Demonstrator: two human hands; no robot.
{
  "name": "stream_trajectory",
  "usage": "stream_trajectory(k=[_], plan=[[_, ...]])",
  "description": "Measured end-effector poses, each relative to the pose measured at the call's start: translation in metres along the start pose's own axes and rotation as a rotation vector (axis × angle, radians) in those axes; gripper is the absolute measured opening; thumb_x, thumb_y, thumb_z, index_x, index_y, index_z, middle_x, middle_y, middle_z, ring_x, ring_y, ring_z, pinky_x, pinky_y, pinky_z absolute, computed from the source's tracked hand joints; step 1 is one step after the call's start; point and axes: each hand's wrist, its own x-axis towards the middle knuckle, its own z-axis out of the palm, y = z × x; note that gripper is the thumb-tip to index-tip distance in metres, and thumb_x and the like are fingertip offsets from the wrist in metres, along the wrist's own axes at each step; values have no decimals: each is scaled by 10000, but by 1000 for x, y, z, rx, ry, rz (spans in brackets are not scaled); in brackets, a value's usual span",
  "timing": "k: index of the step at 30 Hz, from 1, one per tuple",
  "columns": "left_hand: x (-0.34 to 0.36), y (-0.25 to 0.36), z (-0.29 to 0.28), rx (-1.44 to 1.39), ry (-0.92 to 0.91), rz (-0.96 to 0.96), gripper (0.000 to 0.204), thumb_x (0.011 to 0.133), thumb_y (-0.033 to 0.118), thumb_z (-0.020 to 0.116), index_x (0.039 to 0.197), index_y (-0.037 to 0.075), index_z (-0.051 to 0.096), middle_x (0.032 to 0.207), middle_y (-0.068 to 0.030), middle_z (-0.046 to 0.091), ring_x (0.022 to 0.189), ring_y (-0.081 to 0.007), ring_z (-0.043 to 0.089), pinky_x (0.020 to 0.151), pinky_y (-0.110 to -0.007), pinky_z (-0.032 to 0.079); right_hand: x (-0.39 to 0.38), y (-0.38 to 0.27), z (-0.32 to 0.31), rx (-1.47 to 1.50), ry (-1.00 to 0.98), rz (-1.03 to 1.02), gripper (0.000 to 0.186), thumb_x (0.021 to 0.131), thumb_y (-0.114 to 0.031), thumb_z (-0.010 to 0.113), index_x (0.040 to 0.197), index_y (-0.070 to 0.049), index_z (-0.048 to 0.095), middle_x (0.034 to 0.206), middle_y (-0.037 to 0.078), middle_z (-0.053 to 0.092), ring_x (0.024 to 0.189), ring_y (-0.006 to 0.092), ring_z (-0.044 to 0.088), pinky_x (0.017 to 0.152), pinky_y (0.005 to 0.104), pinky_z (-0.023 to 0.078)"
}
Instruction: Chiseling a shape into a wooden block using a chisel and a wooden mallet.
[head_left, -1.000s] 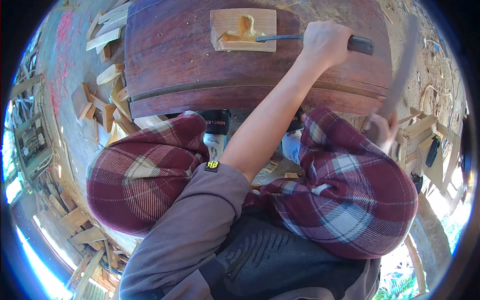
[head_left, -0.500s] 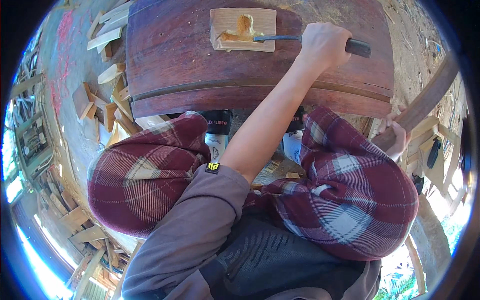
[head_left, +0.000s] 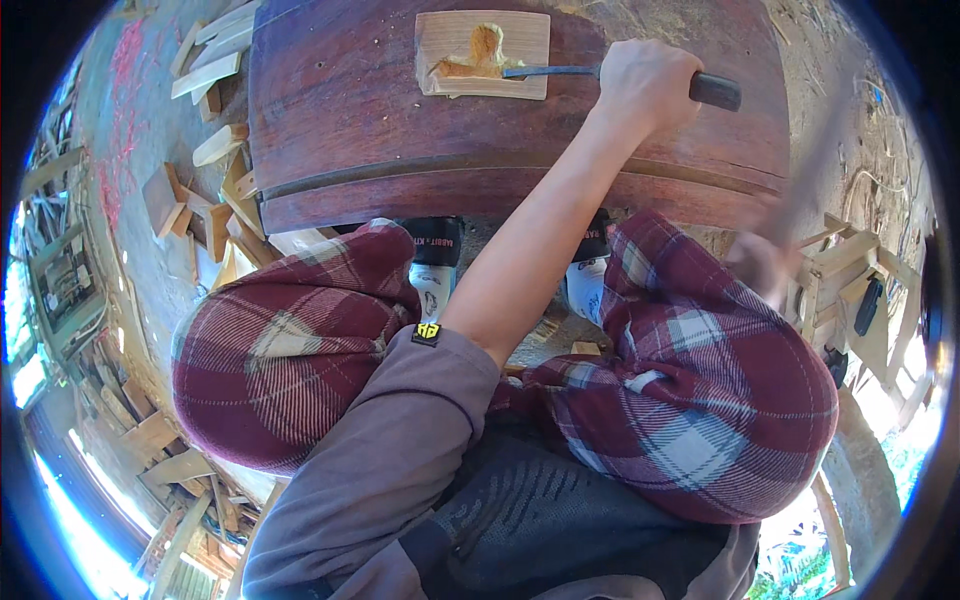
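Observation:
My left hand is closed around a chisel, its dark handle end sticking out to the right of the fist. The narrow steel blade points left, and its tip touches the edge of a carved recess in a pale wooden block. That recess has a rounded upper part and a wider slot below. At the right, beside my knee, my right hand grips a long wooden club; both are smeared by motion.
The block lies on a reddish-brown wooden bench with a groove along its near side. Wood offcuts are piled on the ground to the left. A small wooden frame stands at the right. My knees in plaid cloth flank my arm.
The club in my right hand has swung and now stands more upright and blurred. The chisel stays at the recess in my left hand, nearly unmoved.

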Motion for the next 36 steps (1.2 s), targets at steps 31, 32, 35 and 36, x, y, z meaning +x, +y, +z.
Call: stream_trajectory(k=[31,32,35,36], plan=[[0,-23,-12,47,113,-16,226,697,290,666,897,211,736,783,-85,695,769,-291,674,725,-410,530,5,-4,-5,167,-211,-54,601,685,-166,568,1245,22,460,778,75,511,596,128,482,541,240,415],[0,-21,-12,33,101,-8,229,699,294,668,902,213,737,788,-84,697,775,-290,675,728,-407,530,6,-8,-6,318,-115,-112,635,665,-167,572,1241,65,438,746,81,501,564,122,485,511,211,394],[0,-16,-12,35,48,-20,237,702,302,672,913,217,739,794,-81,699,786,-284,676,734,-401,529,12,52,8,47,-185,-222,593,680,-155,568,1215,71,451,715,53,492,558,115,476,495,225,403],[-1,-17,-13,61,5,-56,242,704,306,673,919,219,740,795,-79,699,790,-280,675,737,-397,529,15,70,13,-199,-301,-299,580,685,-153,566,1203,82,452,707,47,489,548,112,467,486,226,405]])
